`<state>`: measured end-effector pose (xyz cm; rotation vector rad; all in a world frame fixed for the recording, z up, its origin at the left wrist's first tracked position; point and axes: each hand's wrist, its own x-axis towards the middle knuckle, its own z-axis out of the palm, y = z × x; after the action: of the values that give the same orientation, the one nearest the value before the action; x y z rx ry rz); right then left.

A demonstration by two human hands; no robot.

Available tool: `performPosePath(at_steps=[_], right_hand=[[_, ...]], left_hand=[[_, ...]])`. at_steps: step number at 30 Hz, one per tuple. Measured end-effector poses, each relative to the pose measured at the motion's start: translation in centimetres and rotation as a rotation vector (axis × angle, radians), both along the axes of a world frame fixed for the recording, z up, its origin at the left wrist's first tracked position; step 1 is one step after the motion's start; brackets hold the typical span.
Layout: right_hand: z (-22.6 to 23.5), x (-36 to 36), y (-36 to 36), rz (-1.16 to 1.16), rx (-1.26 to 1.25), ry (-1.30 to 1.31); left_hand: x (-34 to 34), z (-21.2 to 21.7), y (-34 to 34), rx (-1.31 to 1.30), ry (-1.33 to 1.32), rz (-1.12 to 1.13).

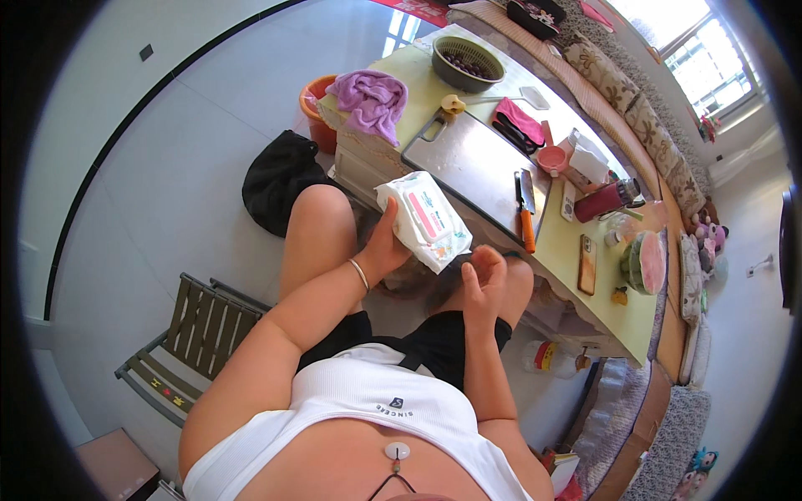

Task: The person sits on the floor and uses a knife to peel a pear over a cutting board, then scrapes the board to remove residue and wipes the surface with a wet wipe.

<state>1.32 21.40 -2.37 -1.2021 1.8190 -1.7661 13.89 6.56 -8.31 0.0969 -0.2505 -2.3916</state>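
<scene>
My left hand [385,241] is closed on the side of a white pack of wet wipes [440,235] with a pink-marked lid, held tilted above my lap. By the pack's lower right corner is my right hand [486,282], its fingers curled in and its thumb raised. Whether anything is inside those curled fingers is hidden. Past the pack, on the pale table [547,288], lies a steel cutting board [472,171]. A knife with an orange handle [527,231] rests on the board's right end.
A dark colander [476,84] of dark round fruit, a purple towel [368,102], a pink cloth [520,123], a maroon flask [598,201], a phone [587,264] and a cut watermelon [642,262] sit on the table. A folding chair [205,324] stands at left, near a black bag [280,184].
</scene>
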Motion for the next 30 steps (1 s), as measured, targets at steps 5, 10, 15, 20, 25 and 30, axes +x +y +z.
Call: performPosePath(at_steps=[5, 10, 15, 20, 25, 30], right_hand=[[4.3, 0.6, -3.5, -0.061, 0.139, 0.775], [3.6, 2.5, -6.3, 0.029, 0.215, 0.665], [3.4, 2.4, -6.1, -0.004, 0.294, 0.600], [3.4, 2.1, -5.4, 0.029, 0.235, 0.711], [2.9, 2.7, -5.4, 0.004, 0.262, 0.714], [2.1, 0.3, -5.3, 0.118, 0.177, 0.075]], left_hand=[[-0.7, 0.0, 0.1, -0.022, -0.038, -0.044], [-0.8, -0.2, 0.6, -0.080, -0.062, -0.073], [-0.1, 0.1, 0.4, -0.075, -0.102, -0.119], [0.0, 0.5, 0.4, -0.115, -0.094, -0.138], [0.3, 0.6, 0.4, -0.086, -0.148, -0.151], [0.2, 0.6, -0.1, -0.044, -0.077, -0.147]])
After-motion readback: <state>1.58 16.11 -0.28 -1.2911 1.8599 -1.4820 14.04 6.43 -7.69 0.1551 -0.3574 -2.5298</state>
